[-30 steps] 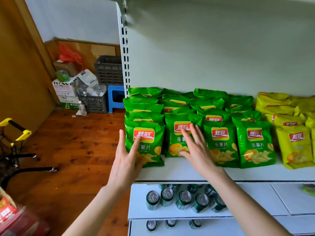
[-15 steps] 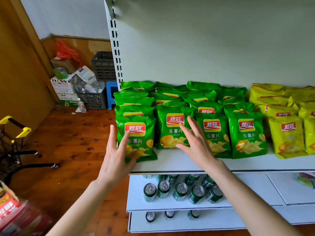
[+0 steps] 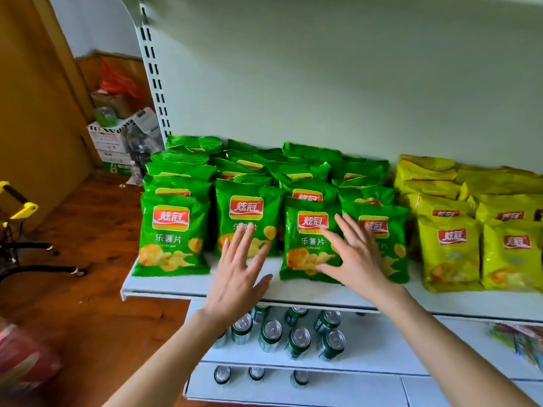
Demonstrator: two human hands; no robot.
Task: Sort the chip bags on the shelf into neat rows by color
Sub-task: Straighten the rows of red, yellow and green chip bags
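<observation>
Shelf [image 3: 176, 284] carried green chip bags [image 3: 173, 233] in rows, with yellow chip bags [image 3: 449, 251] at their 3 o'clock. Left hand [image 3: 235, 277], fingers spread, was before the second front green bag. Right hand [image 3: 355, 259], fingers spread, overlapped the third and fourth. Contact could not be confirmed.

Your right hand [image 3: 357, 257] is covering much of the fourth front green bag [image 3: 396, 230], hiding part of its logo and print; your left hand [image 3: 235, 277] is blocking the lower part of the second front green bag [image 3: 249, 207]. Whether your fingers are touching either bag is not showing. The far green bags [image 3: 308, 155] are showing only their tops behind the front row. The rightmost yellow bag [image 3: 514, 254] is running off the right edge. At the near left, a red thing [image 3: 20, 356] is blurring past telling, cut by the edge.
</observation>
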